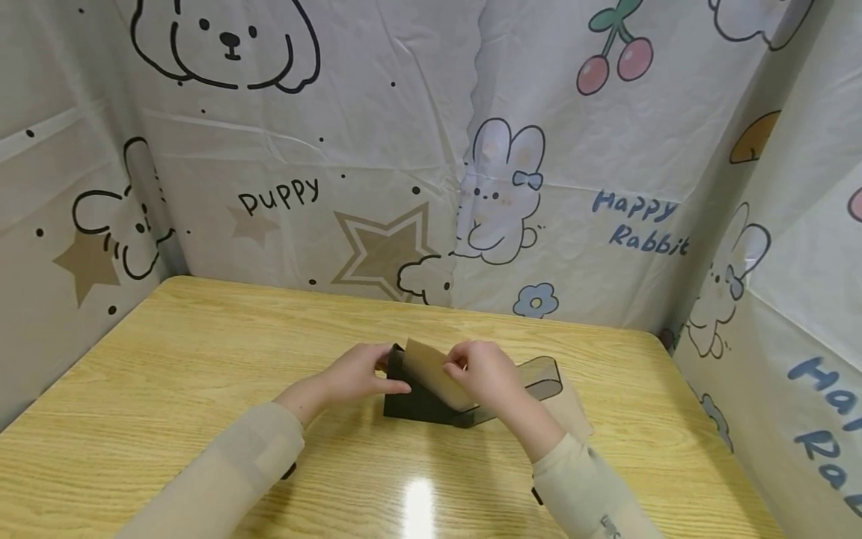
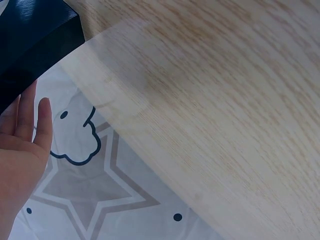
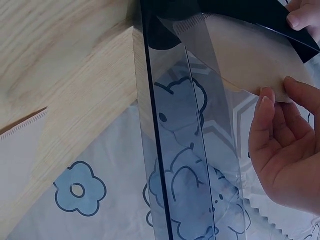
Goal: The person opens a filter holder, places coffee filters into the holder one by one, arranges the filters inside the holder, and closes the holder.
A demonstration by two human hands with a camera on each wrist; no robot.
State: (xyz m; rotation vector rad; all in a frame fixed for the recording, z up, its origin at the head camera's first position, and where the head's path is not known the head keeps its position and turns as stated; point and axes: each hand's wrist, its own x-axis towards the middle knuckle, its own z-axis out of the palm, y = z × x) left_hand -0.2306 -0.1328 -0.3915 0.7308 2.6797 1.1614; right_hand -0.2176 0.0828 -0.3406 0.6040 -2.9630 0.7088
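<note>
The black box point(image 1: 412, 403) is dark and smooth, tall at its left end and sloping down toward the right. From its right end extends a clear cover point(image 1: 541, 368), see-through, with a rounded tip and dark edge lines. Out of the open top rises brown paper point(image 1: 429, 367), thin and tan, with a finely ribbed edge in the right wrist view; its lower part is inside the box.

The left hand point(image 1: 357, 372) grips the tall end, thumb along the front and fingers behind. The right hand point(image 1: 483, 372) pinches the paper's upper edge between thumb and forefinger.

Counted, there is one box, one cover, one loose sheet point(image 1: 571, 412) and the held paper, whose layers I cannot tell apart. The loose sheet lies beside the cover, on the side toward the right edge of the worktop point(image 1: 202, 352).

The box stands around mid-width, well apart from both side edges. Behind it a strip of wood runs to the far edge, where printed cloth point(image 1: 397, 142) hangs. The broadest room is toward the left edge; toward the far right corner it is narrower.
</note>
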